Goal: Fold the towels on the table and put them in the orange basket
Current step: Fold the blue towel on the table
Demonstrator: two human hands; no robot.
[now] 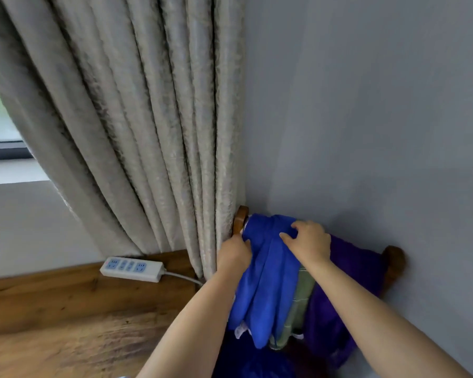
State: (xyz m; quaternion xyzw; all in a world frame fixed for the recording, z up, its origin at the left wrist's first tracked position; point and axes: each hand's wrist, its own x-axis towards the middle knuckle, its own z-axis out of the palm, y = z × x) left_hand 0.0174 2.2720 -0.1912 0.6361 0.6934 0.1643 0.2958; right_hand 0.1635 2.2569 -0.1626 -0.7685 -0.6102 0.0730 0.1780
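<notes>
Head view: right hand [309, 241] fingers pinching, left hand [234, 253] fingers curled on the blue towel [268, 276] draped over the wooden rail's [241, 218] left end; probably soft, light, limp, best gripped at its top fold.

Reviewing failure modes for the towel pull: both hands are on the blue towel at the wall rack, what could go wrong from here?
1. The blue towel hangs beside a green towel and a purple towel; pulling it may drag those off the wooden rack.
2. The left hand grips right by the curtain; it could snag that fabric.
3. The right hand pinches only a top fold, so the towel may slip or bunch.
</notes>
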